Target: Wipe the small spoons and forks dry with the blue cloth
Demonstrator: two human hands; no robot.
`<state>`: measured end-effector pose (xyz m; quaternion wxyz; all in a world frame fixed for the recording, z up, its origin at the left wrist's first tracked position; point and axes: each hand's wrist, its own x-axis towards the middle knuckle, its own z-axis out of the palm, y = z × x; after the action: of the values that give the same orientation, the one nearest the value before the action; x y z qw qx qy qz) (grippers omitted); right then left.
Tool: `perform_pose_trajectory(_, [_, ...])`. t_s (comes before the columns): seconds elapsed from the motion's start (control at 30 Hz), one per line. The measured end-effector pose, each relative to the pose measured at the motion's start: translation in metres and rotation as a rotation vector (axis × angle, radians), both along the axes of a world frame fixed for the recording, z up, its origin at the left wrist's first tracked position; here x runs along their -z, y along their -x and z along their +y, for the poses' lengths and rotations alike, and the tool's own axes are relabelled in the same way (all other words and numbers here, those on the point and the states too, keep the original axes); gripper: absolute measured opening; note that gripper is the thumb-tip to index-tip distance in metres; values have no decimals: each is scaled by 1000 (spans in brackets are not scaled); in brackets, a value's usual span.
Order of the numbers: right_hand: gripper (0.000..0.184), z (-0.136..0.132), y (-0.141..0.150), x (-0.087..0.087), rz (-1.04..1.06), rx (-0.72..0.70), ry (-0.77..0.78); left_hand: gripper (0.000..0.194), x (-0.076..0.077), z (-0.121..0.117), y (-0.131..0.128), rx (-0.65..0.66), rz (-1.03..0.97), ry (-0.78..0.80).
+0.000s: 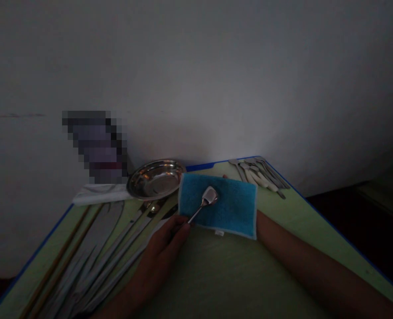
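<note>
My left hand (171, 237) is closed around the handle of a small metal spoon (210, 195) with a squarish bowl. The bowl rests against the middle of a blue cloth (236, 201) with a pale edge and a small white tag. My right hand is behind this cloth and holds it up from below. Only a fingertip (225, 177) shows above the cloth's top edge, while the wrist and forearm come in from the right. Both hands are above the green tabletop (209, 274).
A shiny metal bowl (156, 179) stands by the wall. Several long-handled metal utensils (106, 252) and wooden chopsticks (59, 261) lie at the left. Several spoons and forks (263, 175) are gathered at the back right corner. A blurred-out upright object (97, 146) and white folded material (100, 194) are at the back left.
</note>
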<state>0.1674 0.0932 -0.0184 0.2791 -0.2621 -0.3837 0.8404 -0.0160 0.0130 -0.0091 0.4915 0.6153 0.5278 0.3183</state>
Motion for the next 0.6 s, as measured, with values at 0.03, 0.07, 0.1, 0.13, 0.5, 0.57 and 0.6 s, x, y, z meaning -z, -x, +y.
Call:
perform_pose_trajectory(0.03, [77,0,-2,0,58,16,5,20,0,0,0,-5,2,-3])
perform_pose_trajectory(0.07, [75,0,-3,0,129,35,9,20,0,0,0,-12,6,-6])
perform_pose_trajectory(0.1, [72,1,-4,1,210,49,31,20,0,0,0,-16,9,-6])
perform_pose_trajectory(0.13, [70,1,-5,2,265,61,53,20,0,0,0,-21,11,-2])
perform_pose_trajectory(0.5, [68,1,-5,4,243,45,122,20,-2,0,-1,-26,16,-8])
perform_pose_trajectory(0.57, [67,2,-6,7,264,12,102,20,0,-1,-1,-30,21,-13])
perform_pose_trajectory(0.6, [67,2,-6,9,282,3,89,19,0,-1,-1,-33,23,-16])
